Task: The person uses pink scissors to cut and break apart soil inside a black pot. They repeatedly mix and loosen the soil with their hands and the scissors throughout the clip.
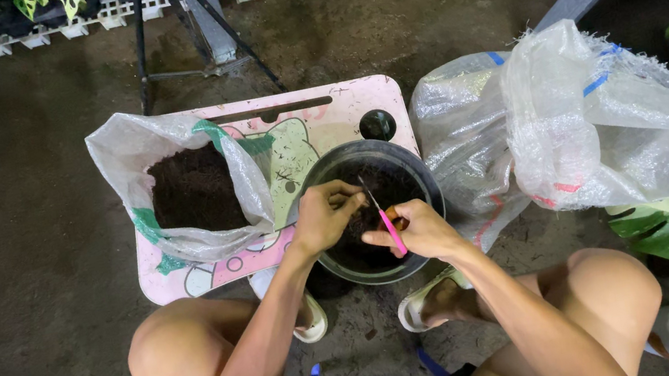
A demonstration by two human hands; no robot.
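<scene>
Soil sack (pixel 186 184), white sacks (pixel 574 119)

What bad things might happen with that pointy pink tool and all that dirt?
The right hand holds the pink-handled tool with its tip close to the left hand, so it might poke a finger. The black pot overhangs the little pink table, so it may tip. The open soil bag could spill.

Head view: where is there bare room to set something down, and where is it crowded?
Bare ground lies left of the soil bag, and more behind the pink table. Crowded: left hand and right hand with the pink tool over the pot, sacks right.
</scene>
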